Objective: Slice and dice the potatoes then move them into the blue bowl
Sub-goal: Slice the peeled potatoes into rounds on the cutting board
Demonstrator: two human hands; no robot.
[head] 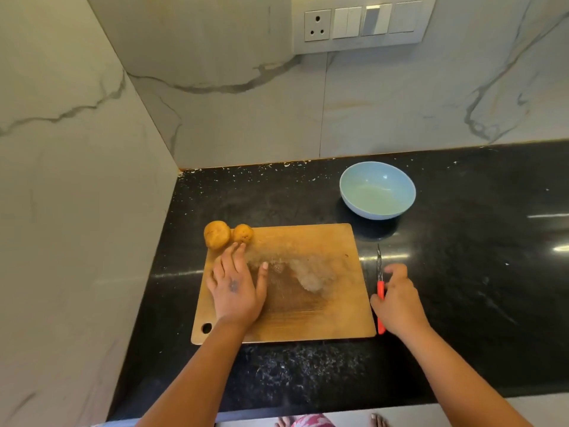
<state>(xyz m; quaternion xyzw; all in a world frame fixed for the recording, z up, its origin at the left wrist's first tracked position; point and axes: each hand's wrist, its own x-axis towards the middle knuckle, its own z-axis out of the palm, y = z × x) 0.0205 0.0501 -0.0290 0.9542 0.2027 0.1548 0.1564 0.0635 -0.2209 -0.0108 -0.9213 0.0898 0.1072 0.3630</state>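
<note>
Wooden cutting board (308, 288) lies flat on the black speckled surface (462, 303), its hanging hole at the near left corner. Two whole, unpeeled potatoes sit at its far left corner: the larger potato (217, 235) overhangs the board's edge, and the smaller potato (242, 233) is just beside it on the right; I cannot tell whether the two touch. Neither is cut.

My left hand (235, 288) rests over the left part of the board, palm down, grip released, fingers straight and spread. The fingertips (238, 246) reach just short of the smaller potato; contact cannot be confirmed.

My right hand (397, 300) is beside the board's right edge, over the knife (380, 282). The knife lies on the surface along that edge, red handle near, blade pointing away. My fingers curl down at the handle, but whether they actually grasp it I cannot tell.

Blue bowl (377, 190) stands upright on the surface beyond the board's far right corner, apart from it, nothing inside. Marble wall panels meet behind; a switch plate (360, 23) is mounted above.
</note>
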